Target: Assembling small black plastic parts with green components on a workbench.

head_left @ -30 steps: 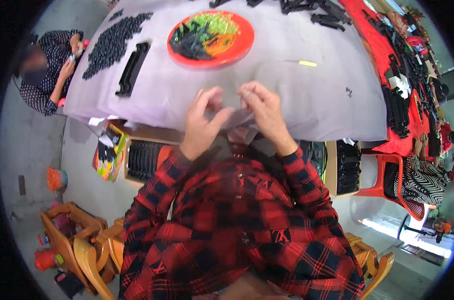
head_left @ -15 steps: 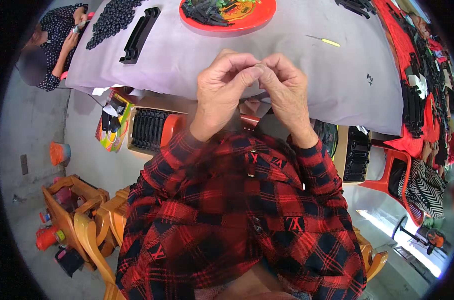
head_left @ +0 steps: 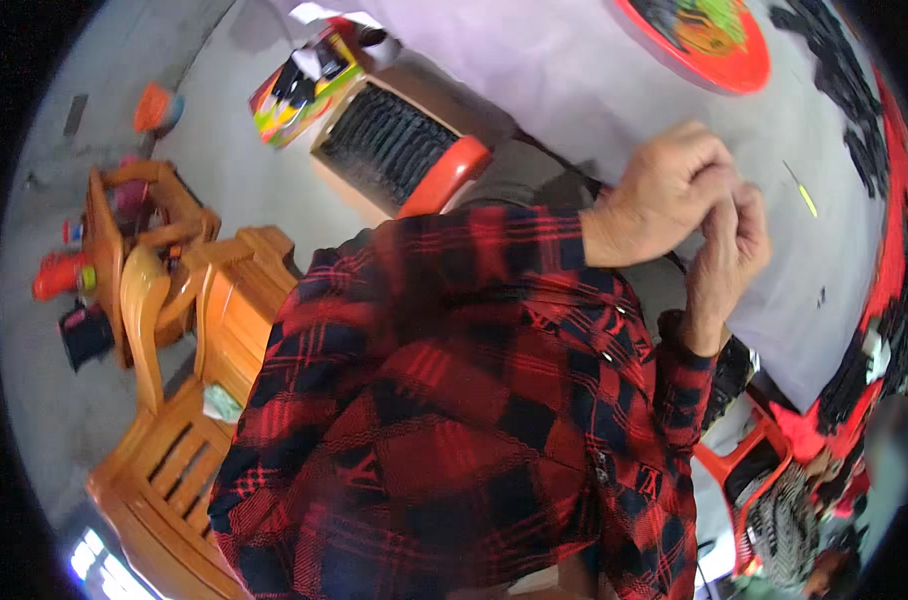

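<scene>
My left hand [head_left: 667,190] and my right hand [head_left: 730,252] meet fingertip to fingertip over the near edge of the cloth-covered table. Both are closed in a pinch, with thumbs against bent fingers. Whatever lies between them, if anything, is too small or hidden to make out. To the right of the hands, a small tool with a yellow handle and thin shaft [head_left: 806,198] rests on the light cloth [head_left: 819,290]. Beyond them stands a red plate [head_left: 699,72] bearing black pieces and some green ones.
Black strip-like parts [head_left: 842,90] line the table's far right, near red cloth [head_left: 886,270]. Below the table at left are a cardboard box of black parts [head_left: 389,140], a red stool [head_left: 446,175] and a colourful carton [head_left: 299,90]. A wooden chair [head_left: 174,440] stands at left.
The view has swung to the left, so table, plate and hands appear farther right and turned. My hands stay pinched together. The person at the far left is out of view.
</scene>
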Available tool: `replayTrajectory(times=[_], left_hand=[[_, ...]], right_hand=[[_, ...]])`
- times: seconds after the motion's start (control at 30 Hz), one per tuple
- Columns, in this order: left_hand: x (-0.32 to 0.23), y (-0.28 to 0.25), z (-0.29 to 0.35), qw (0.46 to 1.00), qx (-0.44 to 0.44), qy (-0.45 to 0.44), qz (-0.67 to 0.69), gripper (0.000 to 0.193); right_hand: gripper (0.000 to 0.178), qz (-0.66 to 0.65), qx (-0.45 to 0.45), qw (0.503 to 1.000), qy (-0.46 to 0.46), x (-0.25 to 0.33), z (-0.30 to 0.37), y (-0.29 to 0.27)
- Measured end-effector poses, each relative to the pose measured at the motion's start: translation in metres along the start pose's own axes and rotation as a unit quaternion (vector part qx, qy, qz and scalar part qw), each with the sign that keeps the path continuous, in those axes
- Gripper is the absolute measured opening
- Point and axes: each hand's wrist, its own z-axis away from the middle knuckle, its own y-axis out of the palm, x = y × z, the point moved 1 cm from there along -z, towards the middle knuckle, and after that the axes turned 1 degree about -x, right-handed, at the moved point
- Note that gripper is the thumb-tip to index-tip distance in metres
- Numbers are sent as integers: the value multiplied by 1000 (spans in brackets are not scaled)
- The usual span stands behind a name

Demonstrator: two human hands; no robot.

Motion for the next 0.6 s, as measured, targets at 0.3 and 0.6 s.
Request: replayTrajectory(times=[0.3, 0.6], left_hand=[[4, -10, 6, 997, -50, 49, -37, 18], [21, -14, 0, 998, -51, -46, -10, 17]], right_hand=[[15, -43, 31, 999, 9, -15, 5, 11], [13, 1, 33, 996, 84, -13, -5, 9]])
